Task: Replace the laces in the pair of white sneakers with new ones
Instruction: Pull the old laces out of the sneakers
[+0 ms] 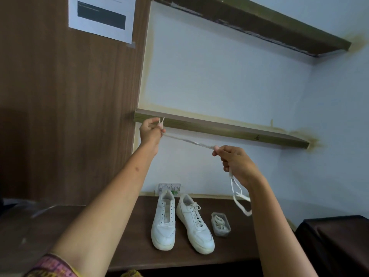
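We stand before a dark desk [229, 254] whose near edge runs across the bottom of the view and whose far edge meets the pale wall [229, 82]. To the left a brown panel [65, 108] closes that side, with a sheet of paper [101, 17] taped high on it. A low shelf [219, 129] juts from the wall at the height of our hands, and a higher shelf [249, 21] runs above it; between them the wall is bare. To the right a dark block [337, 242] sits against the desk's end.

On the desk two white sneakers stand side by side, toes toward us. The left sneaker [164, 222] has empty eyelets; the right sneaker [194, 224] is laced. Just right of them is a small clear tub [220, 226] with a coiled lace inside. A socket plate [169, 188] sits on the wall behind the heels.

Both arms are raised well above the desk. Our left hand [150, 131] pinches one end of a white lace [187, 141] in front of the low shelf's left end, the tip poking up past the fingers. Our right hand [236, 164], lower and to the right, grips the same lace with curled fingers. The lace runs taut between the hands, and its loose rest hangs from the right hand, above the tub.
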Action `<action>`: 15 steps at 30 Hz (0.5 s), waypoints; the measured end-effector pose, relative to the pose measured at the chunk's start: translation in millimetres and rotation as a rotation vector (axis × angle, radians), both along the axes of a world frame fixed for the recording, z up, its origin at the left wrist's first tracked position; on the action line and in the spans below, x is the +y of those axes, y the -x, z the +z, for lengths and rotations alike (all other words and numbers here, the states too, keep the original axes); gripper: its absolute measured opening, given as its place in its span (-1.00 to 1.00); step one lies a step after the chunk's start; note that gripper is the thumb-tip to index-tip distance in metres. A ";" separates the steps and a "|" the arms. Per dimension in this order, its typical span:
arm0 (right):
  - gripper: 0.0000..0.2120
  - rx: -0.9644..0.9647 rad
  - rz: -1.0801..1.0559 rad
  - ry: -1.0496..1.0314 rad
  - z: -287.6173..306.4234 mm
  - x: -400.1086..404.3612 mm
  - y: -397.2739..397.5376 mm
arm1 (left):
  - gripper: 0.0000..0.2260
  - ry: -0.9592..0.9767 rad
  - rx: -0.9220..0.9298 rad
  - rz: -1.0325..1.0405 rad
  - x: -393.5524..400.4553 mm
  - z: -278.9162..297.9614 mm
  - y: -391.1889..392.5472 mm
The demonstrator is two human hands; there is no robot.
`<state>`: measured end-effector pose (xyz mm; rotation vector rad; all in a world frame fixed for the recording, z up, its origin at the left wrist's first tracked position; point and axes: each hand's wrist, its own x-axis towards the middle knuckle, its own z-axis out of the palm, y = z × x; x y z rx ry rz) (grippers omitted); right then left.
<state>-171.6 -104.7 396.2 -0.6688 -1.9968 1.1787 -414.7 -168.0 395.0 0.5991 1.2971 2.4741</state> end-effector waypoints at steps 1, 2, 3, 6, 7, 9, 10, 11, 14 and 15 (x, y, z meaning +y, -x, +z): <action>-0.73 0.021 -0.020 -0.003 0.7 1.8 -2.5 | -0.84 0.039 -0.016 0.021 1.3 -6.8 4.4; -0.73 0.037 -0.039 -0.010 1.1 4.3 -4.4 | -0.84 0.081 -0.036 0.036 2.4 -14.1 8.0; -0.72 0.044 -0.055 -0.018 1.9 6.1 -5.9 | -0.83 0.123 -0.057 0.041 3.3 -21.4 10.8; -0.72 0.055 -0.050 -0.049 2.7 7.8 -5.1 | -0.76 0.321 -0.042 -0.075 3.4 -41.5 10.7; -0.72 0.061 -0.039 -0.055 3.0 6.5 -3.3 | -0.74 0.420 -0.002 -0.144 2.6 -46.7 8.5; -0.73 0.054 -0.022 -0.068 2.8 3.5 1.3 | -0.72 0.577 0.120 -0.225 3.4 -54.6 3.0; -0.74 0.039 -0.011 -0.079 3.1 2.2 4.2 | -0.72 0.610 0.199 -0.229 3.9 -55.9 0.0; -0.76 0.020 0.008 -0.086 3.0 0.3 7.0 | -0.74 0.608 0.285 -0.228 4.2 -56.1 -4.0; -0.81 -0.024 0.055 -0.118 -1.1 -0.7 17.1 | -0.74 0.528 0.521 -0.375 0.5 -47.4 -27.4; -0.82 -0.036 0.052 -0.130 -0.8 -2.1 19.5 | -0.71 0.491 0.567 -0.472 -1.3 -42.2 -38.6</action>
